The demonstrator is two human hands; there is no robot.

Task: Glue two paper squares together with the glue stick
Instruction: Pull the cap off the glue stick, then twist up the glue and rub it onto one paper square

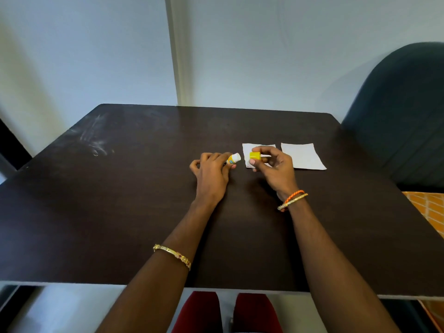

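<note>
**Yellow cap off, glue stick ready**

Yellow plastic showed in the head view, the only view there was. It was the cap [255,155] of the glue stick [233,159]. The right hand [272,165] pinched the cap between thumb and fingers, just above the near paper square [247,152]. The left hand [211,175] was closed around the glue stick, low by the dark table [120,200]. Only the white tip end poked out toward the right hand. Cap and stick were apart, with a small gap between them.

The near paper square lay flat on the table, partly hidden behind the right hand. The far paper square [303,156] lay flat just beside it, to the right, not touching it. No glue could be seen on either one.

It looked like the cap step was done and the gluing had not begun. To do the next part well, the cap should go down on the table away from the papers, so it would not roll onto them. Then the free hand could hold one paper still by a corner. The stick should rub gently all the way to the edges, because thin paper can wrinkle or slide if pushed too hard.
</note>
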